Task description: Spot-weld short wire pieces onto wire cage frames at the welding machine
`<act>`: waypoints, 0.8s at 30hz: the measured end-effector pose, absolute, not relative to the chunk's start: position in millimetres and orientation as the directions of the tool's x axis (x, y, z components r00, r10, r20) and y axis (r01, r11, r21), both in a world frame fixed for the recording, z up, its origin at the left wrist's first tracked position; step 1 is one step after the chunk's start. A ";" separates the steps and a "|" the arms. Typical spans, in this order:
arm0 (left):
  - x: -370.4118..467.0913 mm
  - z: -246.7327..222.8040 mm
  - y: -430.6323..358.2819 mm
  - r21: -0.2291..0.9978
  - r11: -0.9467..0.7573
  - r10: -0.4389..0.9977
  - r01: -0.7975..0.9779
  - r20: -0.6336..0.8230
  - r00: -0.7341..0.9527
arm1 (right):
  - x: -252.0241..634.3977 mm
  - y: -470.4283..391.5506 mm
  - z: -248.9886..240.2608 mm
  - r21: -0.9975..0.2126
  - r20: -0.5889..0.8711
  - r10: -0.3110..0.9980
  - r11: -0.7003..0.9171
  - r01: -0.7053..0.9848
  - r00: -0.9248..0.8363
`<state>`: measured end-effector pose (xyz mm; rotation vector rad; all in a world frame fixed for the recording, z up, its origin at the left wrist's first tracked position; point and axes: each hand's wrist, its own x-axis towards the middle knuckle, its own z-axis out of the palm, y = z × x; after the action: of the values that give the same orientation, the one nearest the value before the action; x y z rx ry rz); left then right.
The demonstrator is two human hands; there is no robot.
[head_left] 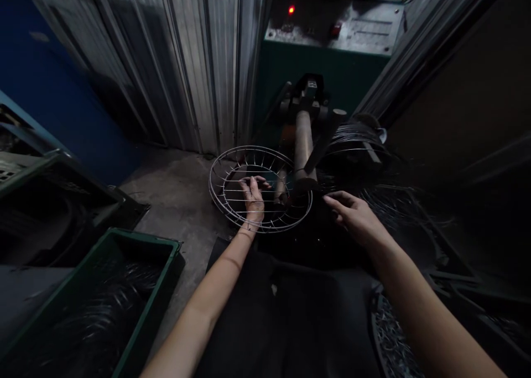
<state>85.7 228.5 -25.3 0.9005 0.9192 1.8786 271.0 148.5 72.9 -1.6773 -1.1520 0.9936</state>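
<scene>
A round wire basket (260, 229), with a double-ring rim and parallel cross bars, is tilted in front of the machine. My left hand (252, 198) is closed at its bars, seen through the wires, with the rim crossing my wrist. My right hand (350, 209) is to the right of the basket, thumb and fingers pinched together; whatever they hold, if anything, is too dark to make out. A thick metal cylinder (305, 140) juts from the machine just above the basket's right side. Below it, a second, shorter cylinder (281, 187) shows through the wires.
The green machine's panel (332, 27) has a lit red lamp (291, 9). Loose wire rings (357, 135) hang right of the cylinder. At lower left stands a green crate (166, 256) with wire parts. A container of small metal pieces (394, 339) sits under my right forearm. Corrugated sheeting (199, 63) forms the wall.
</scene>
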 end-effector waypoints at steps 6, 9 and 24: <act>85.5 -29.5 228.7 0.854 -0.370 0.901 -0.367 0.233 -0.366 | 289.7 115.8 57.4 -0.929 -0.154 0.938 -0.245 0.278 0.310; 84.4 -25.4 225.1 0.838 -0.386 0.899 -0.385 0.248 -0.361 | 305.4 74.8 34.5 -0.867 -0.169 0.921 -0.308 0.390 0.351; 56.1 -5.1 186.6 0.812 -0.491 0.868 -0.316 0.425 -0.256 | 342.5 17.2 -96.2 -0.509 0.006 0.909 -0.356 0.784 0.416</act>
<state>56.1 186.6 -5.1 1.1535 0.7629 1.8497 342.5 17.2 -96.2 -2.2397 -1.4407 0.3869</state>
